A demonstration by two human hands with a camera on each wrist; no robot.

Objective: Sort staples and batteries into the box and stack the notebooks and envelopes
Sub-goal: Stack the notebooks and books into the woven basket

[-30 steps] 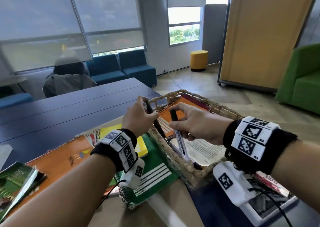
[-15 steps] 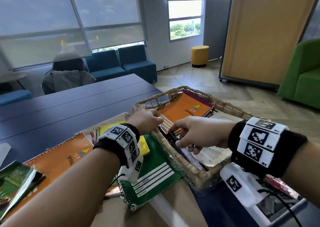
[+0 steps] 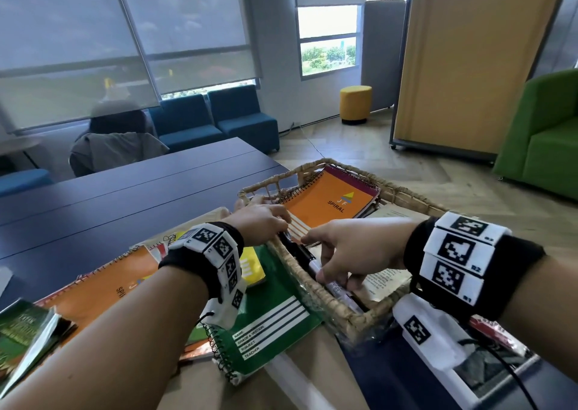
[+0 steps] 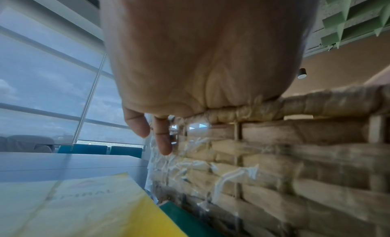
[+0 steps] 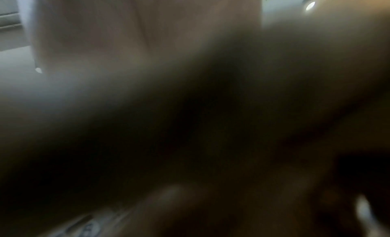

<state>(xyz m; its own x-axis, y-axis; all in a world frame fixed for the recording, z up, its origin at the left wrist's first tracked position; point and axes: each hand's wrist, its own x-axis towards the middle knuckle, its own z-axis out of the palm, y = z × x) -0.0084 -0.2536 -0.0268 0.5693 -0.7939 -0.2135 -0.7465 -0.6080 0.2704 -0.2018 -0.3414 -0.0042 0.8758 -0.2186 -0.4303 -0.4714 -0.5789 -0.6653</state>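
A wicker basket [image 3: 344,315] stands on the table with an orange spiral notebook [image 3: 331,200] and a printed sheet [image 3: 384,278] inside. A black marker [image 3: 300,253] and a white marker [image 3: 336,287] lie along its left inner wall. My left hand [image 3: 262,222] rests its palm on the left rim [image 4: 316,104], two fingers [image 4: 162,140] hanging loosely outside. My right hand [image 3: 353,250] is inside the basket, thumb and fingers curled round the white marker. Outside lie a green notebook [image 3: 269,325], a yellow one [image 3: 253,269] and another orange one [image 3: 106,287]. The right wrist view is dark and blurred.
Green booklets [image 3: 18,331] lie at the table's left front corner. The dark blue table [image 3: 125,197] stretches away behind the notebooks, with a grey chair [image 3: 115,143] at its far side. A red-edged magazine [image 3: 500,331] lies under my right wrist.
Both hands came down from holding markers upright above the basket. The markers now lie inside along the left wall, and the left hand has settled on the rim.
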